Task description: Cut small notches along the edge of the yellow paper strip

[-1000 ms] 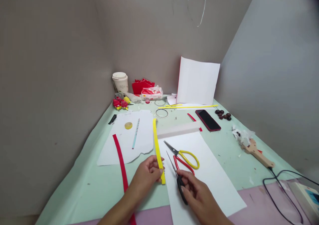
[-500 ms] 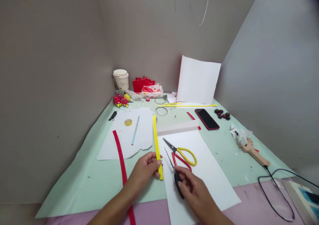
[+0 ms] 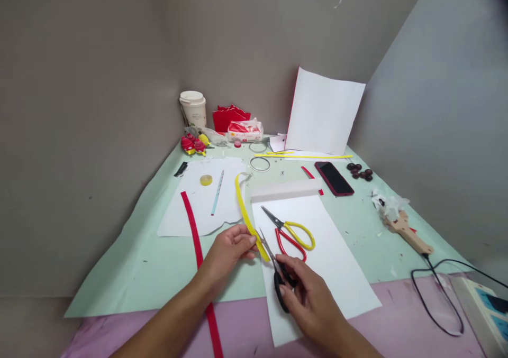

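Note:
Between the thumb and fingers of my left hand (image 3: 234, 244) is a yellow paper strip (image 3: 243, 205), its far end curling over to the right. Fine cuts seem to run along the strip's edge near my hand. My right hand (image 3: 311, 289) grips black-handled scissors (image 3: 282, 284), whose blades point up and left and meet the strip just beside my left fingertips. A second pair of scissors (image 3: 288, 231), with one yellow and one red handle, lies on a white paper sheet (image 3: 333, 252) just beyond my right hand. A red strip (image 3: 193, 226) passes under my left forearm.
A torn white sheet (image 3: 170, 220) bears a pencil (image 3: 217, 193) and a tape roll (image 3: 206, 180). To the right are a phone (image 3: 334, 179), a glue gun (image 3: 407, 233) with its cable, and a power strip (image 3: 484, 305). At the back stand a cup (image 3: 193, 109) and white card (image 3: 325, 112).
The scissors in my right hand have moved up against the yellow strip. The strip has tilted, its far end now bent over and leaning left. The view has shifted slightly downward.

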Demonstrator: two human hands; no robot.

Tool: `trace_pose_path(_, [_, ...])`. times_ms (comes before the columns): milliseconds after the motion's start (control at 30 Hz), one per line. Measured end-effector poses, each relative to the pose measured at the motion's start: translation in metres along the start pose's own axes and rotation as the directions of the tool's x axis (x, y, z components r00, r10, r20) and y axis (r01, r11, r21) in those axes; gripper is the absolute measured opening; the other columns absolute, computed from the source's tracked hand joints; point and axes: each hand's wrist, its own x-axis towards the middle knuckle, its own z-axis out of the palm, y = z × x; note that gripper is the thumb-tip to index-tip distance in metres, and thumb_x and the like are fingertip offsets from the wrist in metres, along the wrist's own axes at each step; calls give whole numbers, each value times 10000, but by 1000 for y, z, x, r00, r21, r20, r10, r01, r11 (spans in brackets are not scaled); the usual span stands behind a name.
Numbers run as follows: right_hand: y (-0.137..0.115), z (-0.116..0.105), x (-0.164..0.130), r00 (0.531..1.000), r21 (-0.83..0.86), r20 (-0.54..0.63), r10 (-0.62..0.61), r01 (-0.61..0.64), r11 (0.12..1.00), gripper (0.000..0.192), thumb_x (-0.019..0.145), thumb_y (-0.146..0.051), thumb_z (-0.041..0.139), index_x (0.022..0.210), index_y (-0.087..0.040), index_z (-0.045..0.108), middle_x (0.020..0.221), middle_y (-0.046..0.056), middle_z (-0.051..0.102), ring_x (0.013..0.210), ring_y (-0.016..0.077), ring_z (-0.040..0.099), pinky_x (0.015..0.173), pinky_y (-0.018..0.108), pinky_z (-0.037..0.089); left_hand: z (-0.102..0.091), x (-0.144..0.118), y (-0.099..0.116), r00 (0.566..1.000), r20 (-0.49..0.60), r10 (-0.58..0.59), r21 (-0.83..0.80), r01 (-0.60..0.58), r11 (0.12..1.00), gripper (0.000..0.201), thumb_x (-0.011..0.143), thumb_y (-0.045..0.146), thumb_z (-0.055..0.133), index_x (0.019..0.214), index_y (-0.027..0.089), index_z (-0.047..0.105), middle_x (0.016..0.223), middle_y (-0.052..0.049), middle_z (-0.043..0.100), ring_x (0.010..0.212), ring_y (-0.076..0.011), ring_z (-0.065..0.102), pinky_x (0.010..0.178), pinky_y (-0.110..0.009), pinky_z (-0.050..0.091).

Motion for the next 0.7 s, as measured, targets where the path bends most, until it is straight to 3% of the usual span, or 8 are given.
trace_pose_path(167, [0,-1,1,999,-55,19,-43,44,998,452,817,-144,544,1261,-217,508,1025,64,647,809,186,616,719,287,517,1,-1,1,1000,21,5,-15,-5,1000,221,769,330,706,908,164,663,815,-33,691,743,-141,634,662,-232,472])
trace_pose_path(433, [0,1,2,998,-88,15,-62,63,994,449,826,-169,550,1268,-230,496,1026,67,640,855,205,618,780,326,511,0,1,-1,999,25,-24,-14,25,1000,250,749,329,729,911,153,656,807,-39,696,709,-129,624,663,-235,478])
trace_pose_path(700, [-2,0,1,997,-103,9,-78,78,992,443,834,-172,542,1269,-237,487,995,56,634,811,194,608,732,309,502,4,-1,-1,999,10,-52,-52,52,997,234,729,320,751,880,160,672,792,-23,705,682,-112,622,680,-226,485])
